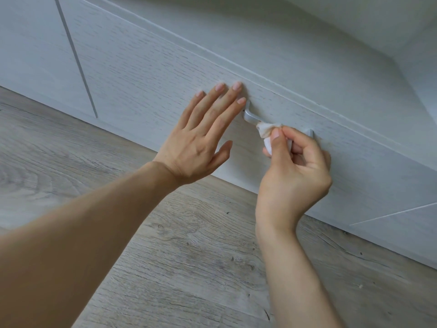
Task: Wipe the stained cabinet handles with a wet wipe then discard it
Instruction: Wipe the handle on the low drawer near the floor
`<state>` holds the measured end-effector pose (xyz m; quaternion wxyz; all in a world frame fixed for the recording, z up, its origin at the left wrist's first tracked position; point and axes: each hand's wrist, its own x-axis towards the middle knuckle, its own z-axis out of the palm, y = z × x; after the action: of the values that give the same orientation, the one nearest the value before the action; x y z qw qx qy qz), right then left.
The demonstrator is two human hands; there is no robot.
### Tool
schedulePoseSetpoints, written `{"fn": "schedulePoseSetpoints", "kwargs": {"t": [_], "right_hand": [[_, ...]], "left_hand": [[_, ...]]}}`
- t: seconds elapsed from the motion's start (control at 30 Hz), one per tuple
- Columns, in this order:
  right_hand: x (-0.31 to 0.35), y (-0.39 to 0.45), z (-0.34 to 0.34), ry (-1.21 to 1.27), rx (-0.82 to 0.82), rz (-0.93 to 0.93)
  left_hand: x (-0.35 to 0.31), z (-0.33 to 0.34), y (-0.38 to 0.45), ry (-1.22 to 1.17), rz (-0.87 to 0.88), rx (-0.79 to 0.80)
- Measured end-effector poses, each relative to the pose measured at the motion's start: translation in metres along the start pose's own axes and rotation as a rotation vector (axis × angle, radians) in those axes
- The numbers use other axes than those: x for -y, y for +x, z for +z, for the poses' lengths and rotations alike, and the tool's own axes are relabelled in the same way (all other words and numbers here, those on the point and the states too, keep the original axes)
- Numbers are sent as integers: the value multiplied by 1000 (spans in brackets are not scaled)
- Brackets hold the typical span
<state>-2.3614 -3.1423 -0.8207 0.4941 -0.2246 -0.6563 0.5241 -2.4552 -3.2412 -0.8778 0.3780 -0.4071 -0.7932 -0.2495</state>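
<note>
The left hand (201, 138) lies flat with straight fingers against the pale cabinet front (146, 74), its index fingertip touching the left end of the metal handle (254, 117). The right hand (295, 171) pinches a bunched wet wipe (268, 132) wrapped over the middle of the handle; the wipe shows brownish staining. Wipe and fingers hide most of the bar, with only its right end (310, 133) peeking out. Below runs grey wood flooring (189, 256)

White wood-grain cabinet (146, 67), silver handle (250, 116).
</note>
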Motion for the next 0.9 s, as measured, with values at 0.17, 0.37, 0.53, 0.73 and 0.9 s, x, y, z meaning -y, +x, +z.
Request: {"fn": "schedulePoseSetpoints", "kwargs": {"t": [0.17, 0.37, 0.53, 0.73, 0.9], "right_hand": [[-2, -6, 9, 38, -29, 2], [-5, -9, 18, 67, -93, -67], [-7, -13, 24, 144, -146, -47], [-5, -17, 33, 105, -170, -53], [-5, -18, 31, 61, -123, -50]], "left_hand": [[2, 6, 0, 5, 12, -23], [0, 13, -1, -2, -7, -50], [5, 15, -1, -4, 14, -65], [6, 14, -1, -20, 18, -62], [8, 14, -1, -17, 25, -64]]}}
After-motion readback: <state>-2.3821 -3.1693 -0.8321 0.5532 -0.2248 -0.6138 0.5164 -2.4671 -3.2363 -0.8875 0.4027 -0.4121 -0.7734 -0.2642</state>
